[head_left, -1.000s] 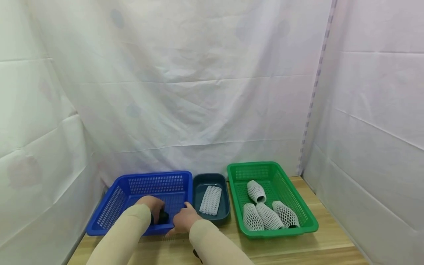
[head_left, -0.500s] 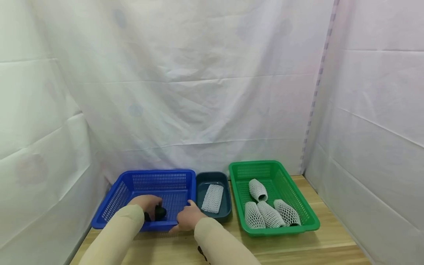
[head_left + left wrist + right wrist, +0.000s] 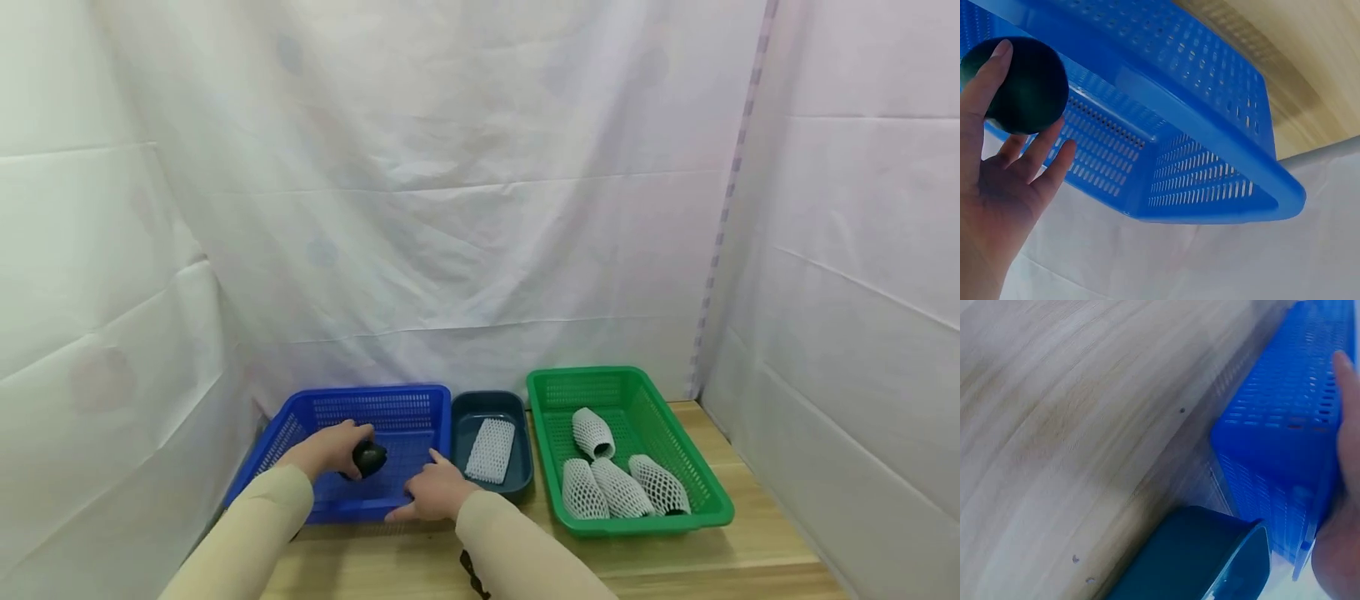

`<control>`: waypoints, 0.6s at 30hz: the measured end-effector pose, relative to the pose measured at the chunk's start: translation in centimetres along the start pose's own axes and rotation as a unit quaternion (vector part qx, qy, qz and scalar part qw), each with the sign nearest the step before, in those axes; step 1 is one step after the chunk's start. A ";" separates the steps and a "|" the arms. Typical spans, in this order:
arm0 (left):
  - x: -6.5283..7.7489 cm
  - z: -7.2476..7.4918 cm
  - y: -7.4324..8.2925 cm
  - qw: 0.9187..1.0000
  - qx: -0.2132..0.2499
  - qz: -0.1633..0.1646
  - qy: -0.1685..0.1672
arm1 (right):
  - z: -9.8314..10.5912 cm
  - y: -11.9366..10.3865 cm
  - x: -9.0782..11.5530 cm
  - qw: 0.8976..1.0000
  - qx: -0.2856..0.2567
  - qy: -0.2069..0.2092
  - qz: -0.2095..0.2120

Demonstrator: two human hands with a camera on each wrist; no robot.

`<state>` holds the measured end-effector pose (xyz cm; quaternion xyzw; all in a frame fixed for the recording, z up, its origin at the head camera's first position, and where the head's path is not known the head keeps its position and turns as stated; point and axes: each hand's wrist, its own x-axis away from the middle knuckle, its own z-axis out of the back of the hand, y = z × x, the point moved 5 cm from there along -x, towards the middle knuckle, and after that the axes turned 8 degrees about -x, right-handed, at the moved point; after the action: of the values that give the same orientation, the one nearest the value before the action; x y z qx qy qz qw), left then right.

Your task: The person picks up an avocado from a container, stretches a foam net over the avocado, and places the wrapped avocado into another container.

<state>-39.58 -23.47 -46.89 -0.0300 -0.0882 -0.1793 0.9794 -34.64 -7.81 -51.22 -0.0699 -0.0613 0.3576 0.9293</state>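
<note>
My left hand holds a dark green avocado just over the blue basket. In the left wrist view, the avocado sits between thumb and fingers, its smooth rounded side showing. At the basket's near right corner, my right hand grips the rim, thumb along the front and index finger stretched out beside the right edge. The right wrist view catches only part of this hand against the basket's outer wall. Its other fingers are hidden.
A dark teal tray beside the blue basket holds a flat white foam net sleeve. To its right, a green basket contains several things in white foam nets. All stand on a wooden table between white curtains.
My left hand has risen from the blue basket's bottom with the avocado, which shows more fully now. The right hand keeps its place at the corner. The head view has shifted slightly left.
</note>
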 end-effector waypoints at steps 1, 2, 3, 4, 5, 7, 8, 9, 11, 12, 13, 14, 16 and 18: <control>0.1 0.1 0.1 1.000 0.003 0.000 0.007 | 0.3 0.1 0.2 1.000 -0.021 0.015 0.011; 0.2 0.2 0.2 1.000 0.006 0.000 0.015 | 0.7 0.3 0.4 0.998 -0.042 0.033 0.019; 0.3 0.3 0.4 1.000 0.010 0.000 0.022 | 1.2 0.4 0.6 0.997 -0.059 0.050 0.026; 0.3 0.4 0.6 0.999 0.015 -0.001 0.031 | 1.7 0.6 0.9 0.995 -0.072 0.068 0.029; 0.4 0.5 0.8 0.999 0.017 -0.002 0.039 | 2.2 0.8 1.1 0.992 -0.085 0.088 0.030; 0.7 0.6 1.3 0.998 0.014 -0.007 0.058 | 3.1 1.3 1.8 0.986 -0.109 0.122 0.024; 0.8 0.6 1.5 0.997 0.012 -0.012 0.069 | 3.4 1.6 2.2 0.982 -0.125 0.138 0.020; 1.0 0.6 1.8 0.997 0.008 -0.014 0.080 | 3.7 1.8 2.5 0.978 -0.143 0.150 0.017; 1.3 0.6 2.4 0.994 0.005 -0.019 0.104 | 4.1 2.3 3.1 0.969 -0.179 0.168 0.009; 1.5 0.6 2.7 0.993 0.007 -0.022 0.114 | 4.1 2.6 3.4 0.965 -0.195 0.174 0.005; 1.7 0.7 3.1 0.992 0.013 -0.025 0.125 | 4.2 2.9 3.7 0.962 -0.210 0.176 -0.001; 1.8 0.8 3.5 0.990 0.021 -0.026 0.134 | 4.1 3.1 3.9 0.958 -0.226 0.175 -0.005; 2.1 1.0 4.3 0.987 0.036 -0.033 0.150 | 4.0 3.6 4.2 0.952 -0.254 0.169 -0.017; 2.4 1.2 5.2 0.985 0.050 -0.039 0.161 | 3.8 4.0 4.5 0.946 -0.282 0.161 -0.024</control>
<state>-35.70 -19.33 -45.43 0.0516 0.0609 -0.2150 0.9734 -34.60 -1.49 -47.85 -0.3843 -0.0109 0.2876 0.8772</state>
